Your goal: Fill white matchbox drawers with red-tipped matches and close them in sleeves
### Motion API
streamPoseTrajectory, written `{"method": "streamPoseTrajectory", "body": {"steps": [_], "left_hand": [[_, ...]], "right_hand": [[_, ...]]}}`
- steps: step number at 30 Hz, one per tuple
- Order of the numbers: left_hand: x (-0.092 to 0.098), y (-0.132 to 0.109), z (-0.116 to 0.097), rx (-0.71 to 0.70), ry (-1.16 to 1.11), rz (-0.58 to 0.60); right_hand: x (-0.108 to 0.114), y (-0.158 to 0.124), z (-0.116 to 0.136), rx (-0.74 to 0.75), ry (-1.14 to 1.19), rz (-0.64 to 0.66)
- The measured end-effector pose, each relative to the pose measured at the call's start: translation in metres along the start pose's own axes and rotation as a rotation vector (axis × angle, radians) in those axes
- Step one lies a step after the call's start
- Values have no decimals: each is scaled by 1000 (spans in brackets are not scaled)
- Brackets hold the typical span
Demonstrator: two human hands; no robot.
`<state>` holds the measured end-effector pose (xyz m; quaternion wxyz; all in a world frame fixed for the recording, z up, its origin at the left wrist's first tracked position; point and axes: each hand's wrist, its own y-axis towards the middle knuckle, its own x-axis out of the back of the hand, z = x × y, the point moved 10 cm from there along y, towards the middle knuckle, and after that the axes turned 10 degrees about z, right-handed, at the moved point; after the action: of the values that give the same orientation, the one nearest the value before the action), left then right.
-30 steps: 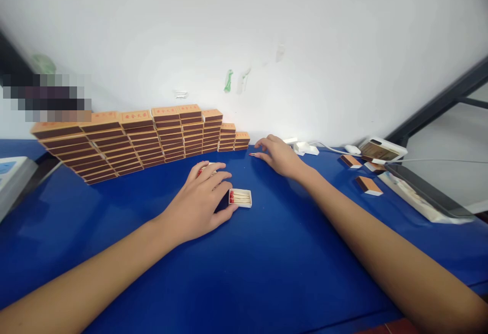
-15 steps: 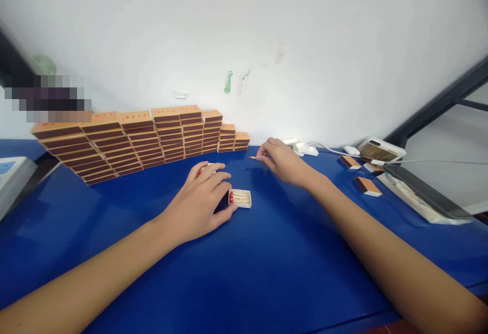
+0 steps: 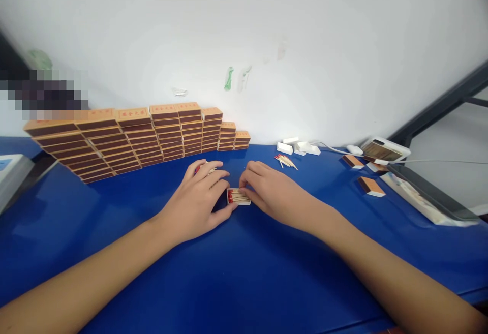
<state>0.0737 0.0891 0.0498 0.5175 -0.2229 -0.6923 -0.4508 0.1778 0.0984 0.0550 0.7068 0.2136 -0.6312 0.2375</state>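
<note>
A white matchbox tray (image 3: 248,203) filled with red-tipped matches lies on the blue table. My left hand (image 3: 194,196) rests at its left end, thumb at the near edge and index finger by the far corner, steadying it. Other red-headed matches (image 3: 208,169) show partly behind the left fingers; what they lie in is mostly hidden. My right hand (image 3: 278,191) is over the tray's right part, thumb and fingertips pinched at a match among the others. That match is largely covered by the fingers. Beyond the right hand lies a small loose pile of matches (image 3: 286,161).
Stacked matchboxes (image 3: 141,138) line the wall at the left. White trays (image 3: 299,147) lie at the back, right of centre. Farther right are matchboxes (image 3: 371,186), a white cable (image 3: 331,149), a phone-like device (image 3: 385,150) and a dark flat slab (image 3: 429,189).
My right hand has moved left and nearer from the back of the table, bringing a match to the tray. The loose match pile has come into sight. My left hand stays put.
</note>
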Motion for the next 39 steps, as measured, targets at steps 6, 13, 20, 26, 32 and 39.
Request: {"method": "streamPoseTrajectory", "body": {"steps": [6, 13, 20, 26, 32, 39], "left_hand": [[-1, 0, 1, 3, 9, 1], [0, 0, 1, 13, -17, 2], [1, 0, 2, 16, -24, -8], [1, 0, 1, 7, -12, -15], [1, 0, 3, 20, -44, -18], [0, 1, 2, 12, -10, -4]], "right_hand": [[0, 0, 0, 1, -19, -14], [9, -6, 0, 5, -31, -61], [10, -6, 1, 3, -85, -69], [-4, 2, 9, 9, -213, -41], [-5, 1, 6, 7, -101, -45], [-1, -1, -2, 8, -47, -24]]}}
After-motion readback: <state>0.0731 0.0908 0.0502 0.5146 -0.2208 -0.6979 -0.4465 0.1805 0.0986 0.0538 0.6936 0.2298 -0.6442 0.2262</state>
